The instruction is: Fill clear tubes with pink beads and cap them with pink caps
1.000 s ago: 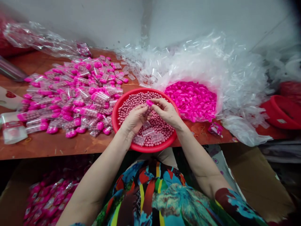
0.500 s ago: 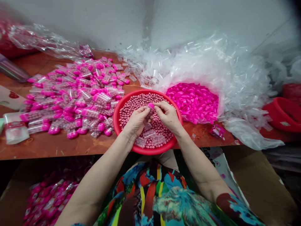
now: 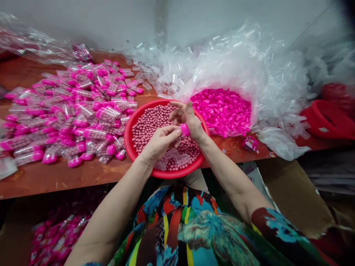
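My left hand [image 3: 161, 142] is closed over the bowl, pinching a small plastic bottle with a bright pink cap [image 3: 185, 130]; the fingers hide most of its body. The cap points right, against the palm side of my right hand [image 3: 190, 120], whose fingers are apart and raised. Beneath both hands stands a red plastic bowl [image 3: 128, 136] of round pink beads [image 3: 148, 123]. Several clear plastic bottles [image 3: 173, 159] lie on the beads near the bowl's front.
Left of the bowl spreads a heap of pink-capped, bead-filled bottles [image 3: 80, 111]. Loose pink caps [image 3: 222, 111] fill a bag at right, with clear empty bottles [image 3: 230, 62] piled behind. A red basin [image 3: 321, 120] stands far right. Below the table are pink packets [image 3: 55, 236].
My right hand has let go of the pink cap; its fingers have lifted and spread, palm at the cap. My left hand keeps hold of the bottle. The whole view has shifted slightly.
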A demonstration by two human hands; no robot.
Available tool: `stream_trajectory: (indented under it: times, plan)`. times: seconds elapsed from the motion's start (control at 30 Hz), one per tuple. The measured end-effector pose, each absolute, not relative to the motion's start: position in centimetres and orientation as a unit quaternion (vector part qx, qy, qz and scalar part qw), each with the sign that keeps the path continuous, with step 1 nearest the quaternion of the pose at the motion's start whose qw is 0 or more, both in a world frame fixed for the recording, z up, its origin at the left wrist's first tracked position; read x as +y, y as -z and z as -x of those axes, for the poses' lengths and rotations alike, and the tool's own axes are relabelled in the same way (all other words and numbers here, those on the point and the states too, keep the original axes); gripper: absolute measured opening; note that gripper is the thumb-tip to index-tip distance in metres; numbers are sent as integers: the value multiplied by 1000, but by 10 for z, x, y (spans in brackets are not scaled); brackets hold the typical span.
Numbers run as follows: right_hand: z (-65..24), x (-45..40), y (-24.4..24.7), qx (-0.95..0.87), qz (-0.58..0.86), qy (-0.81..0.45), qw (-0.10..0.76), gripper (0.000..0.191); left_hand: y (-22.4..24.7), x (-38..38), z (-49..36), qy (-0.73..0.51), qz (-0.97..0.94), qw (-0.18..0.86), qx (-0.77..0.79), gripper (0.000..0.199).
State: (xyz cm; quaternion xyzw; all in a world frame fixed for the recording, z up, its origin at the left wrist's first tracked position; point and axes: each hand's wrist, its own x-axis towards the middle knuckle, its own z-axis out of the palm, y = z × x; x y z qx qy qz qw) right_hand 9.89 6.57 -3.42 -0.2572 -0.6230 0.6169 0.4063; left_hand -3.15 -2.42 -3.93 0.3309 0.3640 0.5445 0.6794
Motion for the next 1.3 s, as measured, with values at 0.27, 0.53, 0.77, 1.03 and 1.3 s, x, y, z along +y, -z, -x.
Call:
stream_trajectory:
  times: [0.27, 0.53, 0.77, 1.03, 1.3]
  plan:
    - [-95, 59, 48, -686, 255, -600, 322, 68, 37, -31, 29, -505, -389, 618, 460, 24]
    - [-98, 67, 52, -656, 349, -406, 532, 52, 39, -16, 26, -595, -255, 625, 436, 33]
    - [-99, 50, 64, -893, 332, -131, 275, 71, 48, -10, 33, -654, -214, 566, 455, 30]
    - [-95, 51, 52, -901, 334, -85, 262, 47, 47, -15, 26, -642, -290, 546, 453, 20]
    - [-105, 70, 31, -879, 309, -260, 255, 78, 11, 3, 84, -658, -336, 390, 550, 15]
